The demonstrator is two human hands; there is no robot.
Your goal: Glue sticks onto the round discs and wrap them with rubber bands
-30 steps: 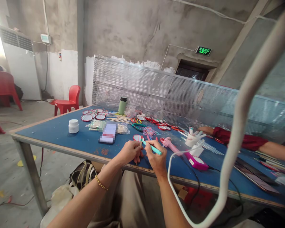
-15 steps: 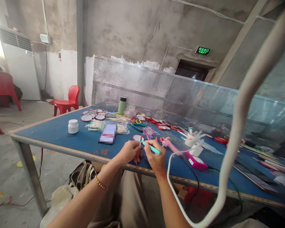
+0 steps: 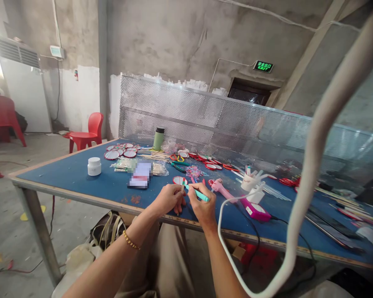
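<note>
My left hand [image 3: 169,198] is closed in a pinch on a thin stick [image 3: 183,186] at the near edge of the blue table [image 3: 77,174]. My right hand [image 3: 203,207] grips a teal pen-like tool [image 3: 199,193], its tip against the stick. A small red-rimmed white round piece [image 3: 178,180] lies just beyond my hands. A pink tool [image 3: 222,189] lies to the right of them.
On the table: a white jar [image 3: 94,166], a green bottle [image 3: 158,138], red-rimmed discs [image 3: 121,151], bundled sticks [image 3: 155,156], scissors [image 3: 178,162], a magenta device [image 3: 256,211] with a black cable. A perforated metal screen [image 3: 205,120] backs the table. A white cable [image 3: 313,165] hangs close to the camera.
A co-worker's arm in a red sleeve, lying on the table's right side a second ago, has gone from view. My hands hold the same things in nearly the same place.
</note>
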